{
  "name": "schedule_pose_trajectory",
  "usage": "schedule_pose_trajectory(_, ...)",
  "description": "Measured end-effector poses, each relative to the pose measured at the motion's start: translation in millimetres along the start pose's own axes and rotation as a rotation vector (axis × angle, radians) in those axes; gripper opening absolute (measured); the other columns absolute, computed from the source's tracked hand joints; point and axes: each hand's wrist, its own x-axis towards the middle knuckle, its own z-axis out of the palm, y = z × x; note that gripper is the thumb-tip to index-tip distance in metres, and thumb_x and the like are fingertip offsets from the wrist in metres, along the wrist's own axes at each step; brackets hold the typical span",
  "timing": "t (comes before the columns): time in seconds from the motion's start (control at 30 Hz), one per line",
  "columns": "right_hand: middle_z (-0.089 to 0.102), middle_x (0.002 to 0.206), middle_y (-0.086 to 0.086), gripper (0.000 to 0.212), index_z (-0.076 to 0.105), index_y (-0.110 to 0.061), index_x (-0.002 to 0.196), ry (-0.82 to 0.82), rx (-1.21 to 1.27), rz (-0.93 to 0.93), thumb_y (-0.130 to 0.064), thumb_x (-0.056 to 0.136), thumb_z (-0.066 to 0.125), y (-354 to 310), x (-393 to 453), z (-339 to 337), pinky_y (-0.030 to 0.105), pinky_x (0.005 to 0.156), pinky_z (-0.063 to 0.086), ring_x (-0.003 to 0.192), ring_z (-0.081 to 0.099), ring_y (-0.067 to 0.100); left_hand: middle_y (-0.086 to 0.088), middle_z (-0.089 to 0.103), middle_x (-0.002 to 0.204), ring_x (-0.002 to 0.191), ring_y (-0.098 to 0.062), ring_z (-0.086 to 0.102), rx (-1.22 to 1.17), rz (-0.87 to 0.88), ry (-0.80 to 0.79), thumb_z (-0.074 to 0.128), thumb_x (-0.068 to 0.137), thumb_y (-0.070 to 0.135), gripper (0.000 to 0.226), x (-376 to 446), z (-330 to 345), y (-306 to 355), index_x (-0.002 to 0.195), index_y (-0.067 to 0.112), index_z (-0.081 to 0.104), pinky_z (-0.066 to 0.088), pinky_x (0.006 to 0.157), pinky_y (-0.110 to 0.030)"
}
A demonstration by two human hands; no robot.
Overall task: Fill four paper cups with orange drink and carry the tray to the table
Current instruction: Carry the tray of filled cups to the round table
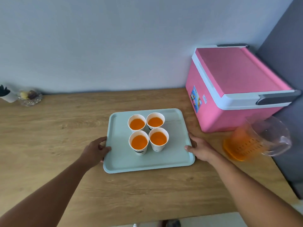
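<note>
Head view shows the pale green tray (147, 163) resting on the wooden counter (49, 128), four filled paper cups (148, 132) clustered at its middle. Left hand (95, 149) and right hand (199, 149) clasp opposite short edges, thumbs on the rim, likely for a level lift. Jug (255, 138) stands at right.

- Tray (178, 159) on counter (65, 145), centre.
- Four cups (148, 133) on tray in a two-by-two block, touching or nearly so, toward the tray's far half.
- Left hand (96, 149) at tray's left edge; right hand (199, 149) at its right edge.
- Cooler (232, 86) on counter, far right of tray, against wall.
- Pitcher (255, 140) right of tray, just near of cooler.
- Dish (30, 97) and holder (7, 95) at far left, by wall.
</note>
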Motion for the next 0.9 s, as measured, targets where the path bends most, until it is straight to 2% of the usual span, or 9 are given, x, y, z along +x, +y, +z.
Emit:
schedule_pose_trajectory(0.17, 0.052, 0.143, -0.022, 0.073, 0.029, -0.046, 0.160, 0.016, 0.079, 0.095, -0.028, 0.101, 0.068, 7, -48, 18, 0.030, 0.108, 0.045, 0.136, 0.050, 0.012, -0.026, 0.064, 0.083, 0.067, -0.031, 0.072, -0.065, 0.025, -0.040, 0.072, 0.090, 0.008, 0.042, -19, -3, -11, 0.129, 0.022, 0.065, 0.062, 0.059, -0.038)
schedule_pose_trajectory(0.27, 0.054, 0.151, -0.016, 0.075, 0.029, -0.047, 0.160, 0.049, 0.158, 0.123, -0.026, 0.100, 0.068, 12, -76, 28, 0.036, 0.113, 0.047, 0.134, 0.054, 0.012, -0.017, 0.059, 0.078, 0.065, -0.028, 0.067, -0.076, 0.066, -0.064, 0.072, 0.090, 0.005, 0.042, -30, -4, -13, 0.129, 0.021, 0.065, 0.060, 0.055, -0.034)
schedule_pose_trajectory(0.4, 0.060, 0.134, -0.017, 0.074, 0.026, -0.050, 0.160, 0.093, 0.220, 0.148, -0.028, 0.101, 0.066, 20, -124, 41, 0.034, 0.101, 0.055, 0.110, 0.060, 0.002, -0.009, 0.059, 0.072, 0.054, -0.018, 0.062, -0.070, 0.144, -0.121, 0.070, 0.090, 0.000, 0.041, -44, -2, -10, 0.124, 0.022, 0.067, 0.059, 0.053, -0.035)
schedule_pose_trajectory(0.53, 0.061, 0.138, -0.014, 0.076, 0.025, -0.049, 0.161, 0.159, 0.293, 0.178, -0.030, 0.100, 0.066, 37, -179, 48, 0.029, 0.092, 0.057, 0.112, 0.062, 0.005, -0.013, 0.060, 0.077, 0.062, -0.025, 0.063, -0.046, 0.236, -0.219, 0.071, 0.091, 0.002, 0.039, -55, 6, 1, 0.115, 0.032, 0.067, 0.063, 0.063, -0.048)
schedule_pose_trajectory(0.6, 0.063, 0.136, -0.015, 0.076, 0.027, -0.047, 0.161, 0.206, 0.350, 0.174, -0.029, 0.100, 0.067, 49, -207, 55, 0.028, 0.092, 0.058, 0.112, 0.063, 0.002, -0.013, 0.060, 0.077, 0.062, -0.024, 0.064, -0.036, 0.272, -0.269, 0.071, 0.091, 0.004, 0.038, -60, 14, 7, 0.120, 0.028, 0.067, 0.062, 0.060, -0.043)
schedule_pose_trajectory(0.63, 0.067, 0.128, -0.015, 0.076, 0.028, -0.048, 0.161, 0.237, 0.375, 0.178, -0.028, 0.100, 0.068, 57, -222, 59, 0.027, 0.090, 0.059, 0.106, 0.065, -0.001, -0.013, 0.060, 0.077, 0.061, -0.023, 0.064, -0.029, 0.287, -0.291, 0.072, 0.091, 0.004, 0.038, -64, 18, 11, 0.122, 0.026, 0.067, 0.061, 0.057, -0.039)
schedule_pose_trajectory(0.7, 0.066, 0.090, -0.007, 0.076, 0.029, -0.056, 0.156, 0.289, 0.375, 0.234, -0.029, 0.099, 0.070, 72, -253, 66, 0.018, 0.065, 0.054, 0.070, 0.062, -0.003, -0.014, 0.061, 0.077, 0.060, -0.023, 0.065, -0.013, 0.314, -0.340, 0.072, 0.091, 0.006, 0.038, -71, 30, 19, 0.125, 0.023, 0.067, 0.060, 0.055, -0.034)
schedule_pose_trajectory(0.77, 0.058, 0.076, 0.011, 0.075, 0.031, -0.062, 0.153, 0.348, 0.402, 0.266, -0.032, 0.097, 0.072, 83, -285, 72, 0.021, 0.057, 0.045, 0.059, 0.054, 0.005, -0.019, 0.062, 0.080, 0.062, -0.029, 0.067, 0.003, 0.346, -0.405, 0.072, 0.091, 0.007, 0.038, -81, 43, 29, 0.126, 0.022, 0.066, 0.060, 0.056, -0.036)
schedule_pose_trajectory(0.9, 0.051, 0.053, -0.015, 0.072, 0.030, -0.052, 0.150, 0.486, 0.463, 0.288, -0.011, 0.102, 0.064, 98, -357, 85, 0.011, 0.048, 0.038, 0.043, 0.048, -0.002, -0.019, 0.060, 0.079, 0.060, -0.029, 0.064, 0.047, 0.416, -0.521, 0.073, 0.090, 0.004, 0.040, -100, 79, 54, 0.128, 0.018, 0.066, 0.059, 0.052, -0.032)
